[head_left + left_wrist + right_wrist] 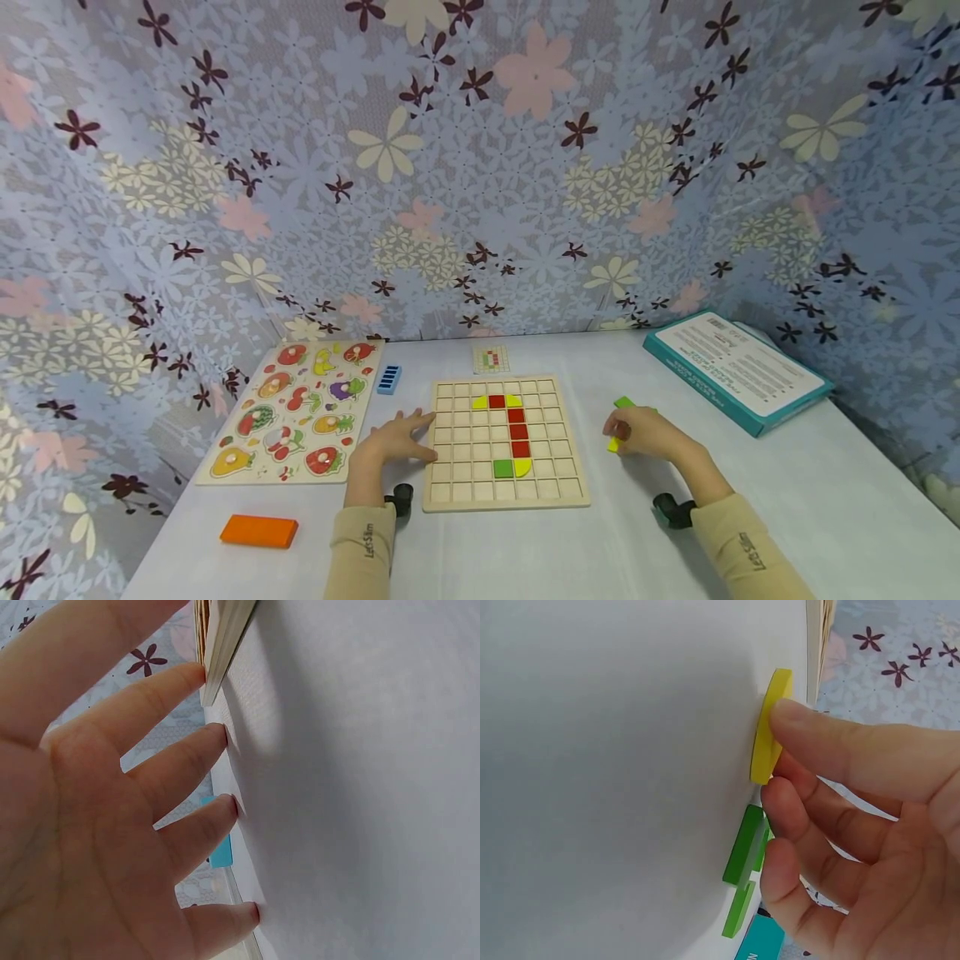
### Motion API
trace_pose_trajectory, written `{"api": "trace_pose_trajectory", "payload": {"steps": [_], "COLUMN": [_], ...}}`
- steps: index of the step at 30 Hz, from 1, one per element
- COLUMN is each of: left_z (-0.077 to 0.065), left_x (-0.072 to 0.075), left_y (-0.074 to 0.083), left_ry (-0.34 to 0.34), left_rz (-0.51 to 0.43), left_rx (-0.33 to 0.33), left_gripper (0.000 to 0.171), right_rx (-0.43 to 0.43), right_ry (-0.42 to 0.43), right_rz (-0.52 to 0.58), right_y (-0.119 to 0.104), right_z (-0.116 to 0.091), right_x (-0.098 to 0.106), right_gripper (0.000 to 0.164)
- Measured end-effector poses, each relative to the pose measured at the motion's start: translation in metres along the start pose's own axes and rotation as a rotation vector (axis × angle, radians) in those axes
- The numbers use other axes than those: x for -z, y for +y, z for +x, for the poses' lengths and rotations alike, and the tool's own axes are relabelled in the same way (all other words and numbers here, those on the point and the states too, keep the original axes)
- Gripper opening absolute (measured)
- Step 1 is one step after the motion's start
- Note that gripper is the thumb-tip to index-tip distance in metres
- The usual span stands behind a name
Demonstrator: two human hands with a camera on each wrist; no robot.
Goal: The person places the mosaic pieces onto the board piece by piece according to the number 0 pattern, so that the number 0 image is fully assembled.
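A wooden grid board (457, 492) lies in the middle of the table. Red tiles (518, 432), yellow rounded tiles (522, 467) and one green tile (503, 468) sit in its cells, forming a bent line. My left hand (397, 439) rests with spread fingers at the board's left edge. To the right of the board, my right hand (647, 431) pinches a yellow tile (765, 742) between thumb and fingers; in the right wrist view it stands on edge, close to the tabletop. Beside and partly behind that hand lie several green tiles (744, 847).
Behind the board lies a small pattern card (491, 359). A fruit puzzle board (258, 450), a small blue piece (389, 379) and an orange block (258, 532) are on the left. A teal box (738, 371) lies at the back right, before the flowered cloth.
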State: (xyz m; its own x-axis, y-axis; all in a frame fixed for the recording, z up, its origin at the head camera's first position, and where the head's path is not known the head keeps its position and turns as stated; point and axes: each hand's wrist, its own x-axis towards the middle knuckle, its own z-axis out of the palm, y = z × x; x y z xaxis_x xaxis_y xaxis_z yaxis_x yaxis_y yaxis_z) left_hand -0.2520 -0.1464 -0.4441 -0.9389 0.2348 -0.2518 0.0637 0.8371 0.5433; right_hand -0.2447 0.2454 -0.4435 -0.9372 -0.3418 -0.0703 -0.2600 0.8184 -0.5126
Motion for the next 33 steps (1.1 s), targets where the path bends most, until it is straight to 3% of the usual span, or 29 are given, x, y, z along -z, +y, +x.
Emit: {"api": "trace_pose_trajectory", "payload": {"steps": [9,19,26,33], "left_z": [-0.002,-0.003,-0.003,-0.003], "left_x": [-0.001,-0.002,-0.001,-0.001], "left_y": [0.0,-0.001,0.0,0.001], "left_ry": [0.0,0.007,0.001,0.004], "left_rz": [-0.002,-0.004,-0.011,-0.013], "left_rx": [-0.005,-0.012,-0.007,-0.008], "left_gripper": [0.073,0.073,0.073,0.073], "right_rx": [-0.037,-0.03,-0.029,-0.038], "right_ry": [-0.017,-0.004,-0.004,0.056], "right_rz": [0.016,0.019,0.014,0.053], "right_y": [-0.003,-0.003,-0.008,-0.014], "right_z": [0.0,0.007,0.012,0.018], "right_x": [-0.003,-0.007,-0.008,-0.006], "right_gripper": [0.018,0.027,0.024,0.02]}}
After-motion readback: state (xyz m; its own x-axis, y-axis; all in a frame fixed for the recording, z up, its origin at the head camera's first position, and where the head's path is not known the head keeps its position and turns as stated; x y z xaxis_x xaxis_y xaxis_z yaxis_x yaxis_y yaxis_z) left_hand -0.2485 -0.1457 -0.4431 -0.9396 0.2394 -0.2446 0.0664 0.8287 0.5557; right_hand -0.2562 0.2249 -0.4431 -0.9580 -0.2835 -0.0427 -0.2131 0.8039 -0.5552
